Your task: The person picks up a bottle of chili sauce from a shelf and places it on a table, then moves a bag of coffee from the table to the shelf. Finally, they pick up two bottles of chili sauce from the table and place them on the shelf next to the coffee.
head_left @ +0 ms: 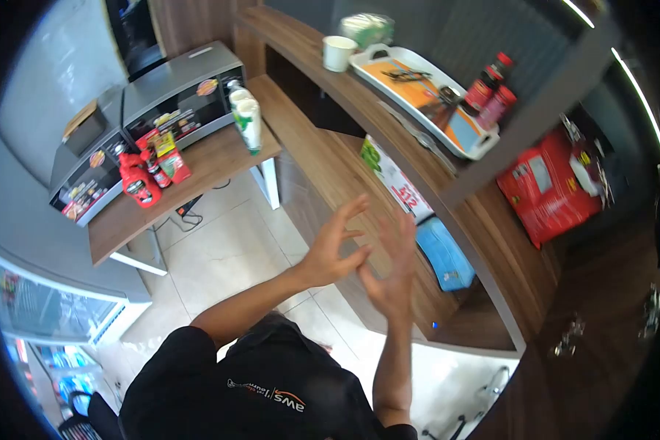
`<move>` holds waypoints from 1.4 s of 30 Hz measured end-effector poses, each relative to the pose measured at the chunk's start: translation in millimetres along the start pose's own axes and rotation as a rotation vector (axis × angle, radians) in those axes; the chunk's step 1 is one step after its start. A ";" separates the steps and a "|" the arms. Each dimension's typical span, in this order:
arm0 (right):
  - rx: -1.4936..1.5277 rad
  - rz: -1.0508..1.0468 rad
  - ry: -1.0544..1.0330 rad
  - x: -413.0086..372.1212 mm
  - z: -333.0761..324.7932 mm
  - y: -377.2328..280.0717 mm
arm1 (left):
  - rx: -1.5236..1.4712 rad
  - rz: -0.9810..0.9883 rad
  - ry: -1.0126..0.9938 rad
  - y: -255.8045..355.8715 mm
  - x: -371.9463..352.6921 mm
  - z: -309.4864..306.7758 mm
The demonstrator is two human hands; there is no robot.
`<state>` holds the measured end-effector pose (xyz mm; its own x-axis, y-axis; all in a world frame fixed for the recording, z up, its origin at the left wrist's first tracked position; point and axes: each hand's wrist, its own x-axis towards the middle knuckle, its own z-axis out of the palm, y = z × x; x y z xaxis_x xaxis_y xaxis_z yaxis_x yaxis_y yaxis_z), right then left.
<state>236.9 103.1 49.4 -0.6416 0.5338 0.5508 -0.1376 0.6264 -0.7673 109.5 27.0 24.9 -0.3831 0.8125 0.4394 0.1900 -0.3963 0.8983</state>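
Note:
Both of my hands are raised in front of the wooden shelf unit (pixel 308 158). My left hand (pixel 337 246) has its fingers spread and slightly curved, with nothing in it. Close beside it, my right hand (pixel 392 268) is somewhat blurred, its fingers apart and nothing held. The fingertips of the two hands come near each other. A folded blue cloth (pixel 445 254) lies on the lower shelf beyond the hands, beside a white printed box (pixel 396 180).
A white tray (pixel 473 147) with bottles and utensils and a paper cup (pixel 339 53) stand on the upper shelf. A red bag (pixel 546 187) sits right. Microwaves (pixel 176 95), red bottles (pixel 139 180) and stacked cups (pixel 248 125) are on the left table.

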 end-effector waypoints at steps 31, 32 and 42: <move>0.778 0.195 -0.941 68.6 386.7 43.1 | 0.255 -0.264 1.018 -43.1 -138.8 -279.0; 0.778 0.159 -0.985 74.1 397.0 49.0 | 0.270 -0.261 1.033 -47.5 -137.0 -286.5; 0.854 0.055 -1.262 155.6 470.0 76.2 | 0.589 -0.279 1.195 -78.6 -90.0 -379.2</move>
<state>-228.1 -33.1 -77.7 -0.8041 -0.5506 0.2242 -0.1903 -0.1189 -0.9745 -213.7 -177.1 -84.3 -0.9572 -0.1474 0.2491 0.2173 0.2026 0.9549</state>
